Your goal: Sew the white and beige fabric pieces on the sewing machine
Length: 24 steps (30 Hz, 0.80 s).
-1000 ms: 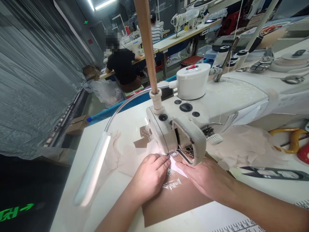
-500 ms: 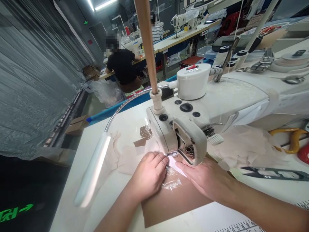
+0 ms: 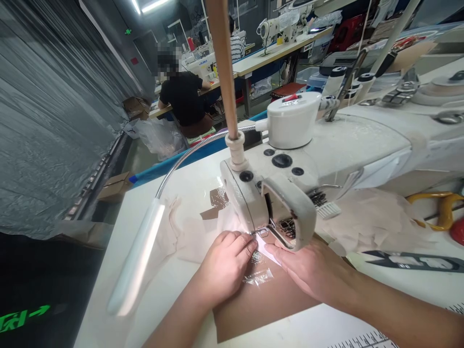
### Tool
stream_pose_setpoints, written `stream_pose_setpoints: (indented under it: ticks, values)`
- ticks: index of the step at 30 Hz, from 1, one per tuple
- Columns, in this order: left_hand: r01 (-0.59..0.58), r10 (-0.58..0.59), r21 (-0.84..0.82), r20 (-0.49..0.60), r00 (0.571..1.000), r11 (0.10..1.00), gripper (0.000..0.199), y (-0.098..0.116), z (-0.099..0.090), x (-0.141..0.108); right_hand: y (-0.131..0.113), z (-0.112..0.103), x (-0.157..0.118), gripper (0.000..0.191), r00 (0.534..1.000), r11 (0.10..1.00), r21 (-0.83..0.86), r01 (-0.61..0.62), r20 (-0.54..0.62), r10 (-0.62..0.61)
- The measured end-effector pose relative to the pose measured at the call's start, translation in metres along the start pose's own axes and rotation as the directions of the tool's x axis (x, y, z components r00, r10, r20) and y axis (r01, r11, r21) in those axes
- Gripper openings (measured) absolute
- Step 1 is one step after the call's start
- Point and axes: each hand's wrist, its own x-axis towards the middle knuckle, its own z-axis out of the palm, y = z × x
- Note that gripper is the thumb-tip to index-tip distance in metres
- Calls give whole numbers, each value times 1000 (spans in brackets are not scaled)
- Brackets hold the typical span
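A brown sheet of material (image 3: 264,307) lies flat under the head of a white sewing machine (image 3: 239,193). A strip of white paper (image 3: 266,249) and a piece of clear tape (image 3: 259,277) are on top of it. My left hand (image 3: 228,263) presses on the material left of the presser foot, fingers together and curled, fingertips at the strip's edge. To the right, my right hand (image 3: 311,268) rests on the sheet, its thumb on the white strip; the machine head hides its other fingers. Whether either hand pinches the material cannot be made out.
A lamp (image 3: 137,261) on a bendy neck hangs over the table's left side. Right of the machine are crumpled pale fabric (image 3: 380,222), dark thread snips (image 3: 416,261) and yellow-handled scissors (image 3: 440,210). A person in black (image 3: 183,99) sits further back.
Both hands stay in nearly the same place on the sheet. The machine and lamp appear very slightly shifted in the view.
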Motion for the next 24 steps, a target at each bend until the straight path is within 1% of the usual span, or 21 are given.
stream_pose_setpoints:
  ticks: [6,10,13,16,20,24]
  values:
    - [1,-1,-7,-10,1000,1000,31,-1,0,0,-1,-2,0,34,999,1000,-15,2,41,-1]
    - [-11,11,-28,-25,1000,1000,25,-3,-4,2,-2,-4,2,32,997,1000,-9,-20,73,21]
    - [-12,10,-45,-30,999,999,23,-5,-8,3,-1,0,1,34,998,1000,1,-22,66,22]
    - [-7,6,-56,-15,1000,998,26,-7,-12,3,0,2,1,34,999,1000,18,-23,40,22]
    - [-18,18,-43,-8,1000,999,34,-10,-10,1,2,-3,4,30,997,995,84,-50,66,44]
    - [-35,36,19,-37,999,999,32,-10,-7,-1,9,-10,6,32,991,973,194,-124,78,111]
